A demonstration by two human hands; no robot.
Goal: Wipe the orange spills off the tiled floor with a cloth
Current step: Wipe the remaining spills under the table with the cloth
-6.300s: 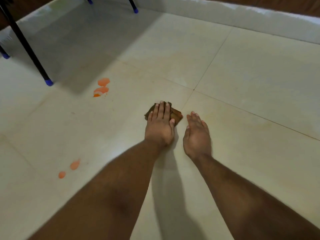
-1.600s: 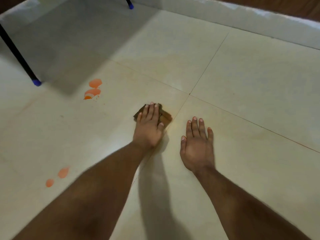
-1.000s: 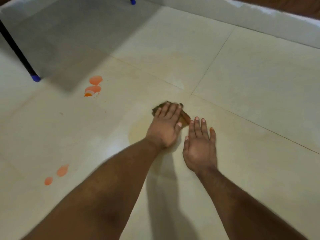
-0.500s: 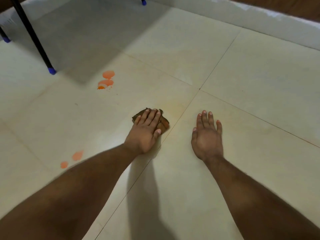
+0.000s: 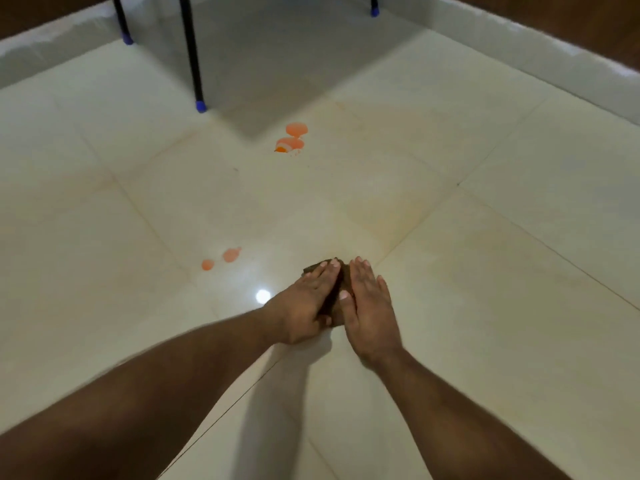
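Far left, chair legs (image 5: 194, 57) on the floor (image 5: 485, 237). Nearer, two small spills (image 5: 221, 259); farther right, a bigger spill (image 5: 292, 138), all unwiped. Near centre, brown cloth (image 5: 334, 291) flat on the tiles, left hand (image 5: 304, 306) pressing it with fingers extended, right hand (image 5: 369, 308) likewise flat, touching its right edge. Probably soft, light, damp; best pinned under a flat palm, not pinched.

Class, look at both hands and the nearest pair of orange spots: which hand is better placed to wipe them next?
Probably the left hand: it lies flat on the brown cloth, on the side toward the two small orange spots. The right hand sits farther from them.
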